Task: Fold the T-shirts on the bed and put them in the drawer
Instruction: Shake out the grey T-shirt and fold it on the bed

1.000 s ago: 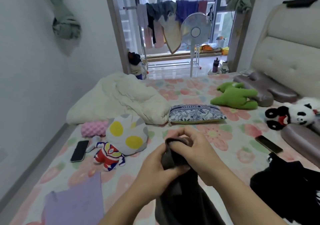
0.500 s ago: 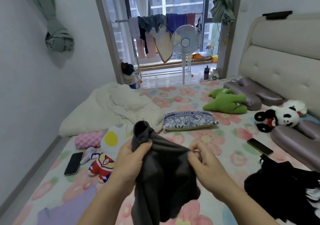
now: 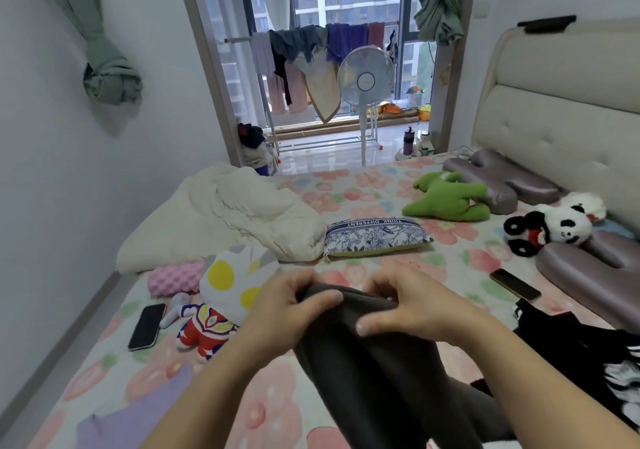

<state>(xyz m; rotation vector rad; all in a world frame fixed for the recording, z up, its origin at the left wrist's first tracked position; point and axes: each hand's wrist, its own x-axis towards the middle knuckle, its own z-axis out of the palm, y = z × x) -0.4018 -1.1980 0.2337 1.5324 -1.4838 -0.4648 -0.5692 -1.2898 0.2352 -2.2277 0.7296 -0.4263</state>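
Both hands are now sitting closer together than half a second ago, the left hand (image 3: 287,310) having dropped level with the right hand (image 3: 412,306). Each is gripping the top edge of the dark grey T-shirt (image 3: 374,372), fingers (image 3: 329,298) curling over the cloth. The shirt is hanging from that grip above the flowered bed (image 3: 363,178), draping down towards the person. A lilac garment (image 3: 131,428) is lying on the sheet at lower left, a black garment (image 3: 571,355) at right.
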